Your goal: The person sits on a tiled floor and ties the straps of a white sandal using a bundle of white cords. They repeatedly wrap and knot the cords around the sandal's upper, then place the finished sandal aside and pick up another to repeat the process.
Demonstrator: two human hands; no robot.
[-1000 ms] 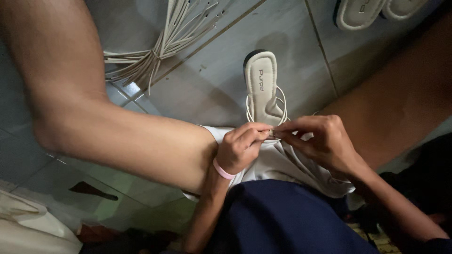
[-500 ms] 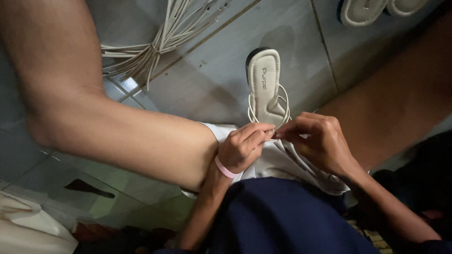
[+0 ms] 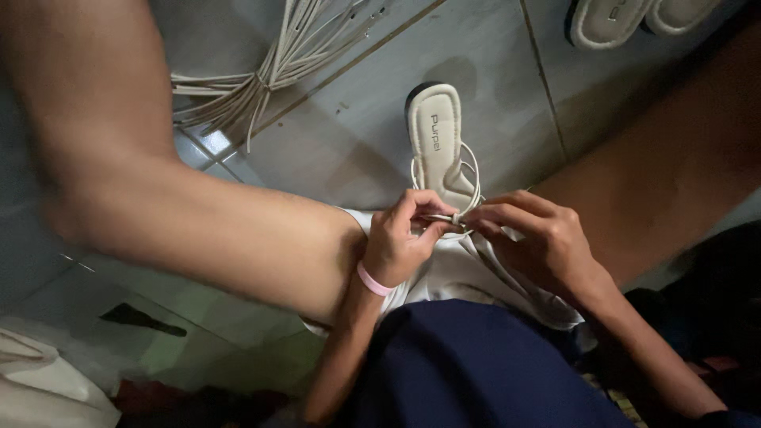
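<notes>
Grey floor tiles (image 3: 333,150) carry a cream sandal (image 3: 434,143). Both hands, left hand (image 3: 400,242) and right hand (image 3: 539,242), stay pinched on its thin strap (image 3: 453,217), little changed.

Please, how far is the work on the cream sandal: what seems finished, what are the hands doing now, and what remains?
Seems finished: thin straps already loop across the cream sandal.

In hand: the left hand and right hand pinch a small fitting on the straps between them, over the white cloth on the lap.

Left: a bundle of loose cream cords lies unused on the tiled floor. Two more soles wait at the top edge; whether they have straps cannot be seen.
</notes>
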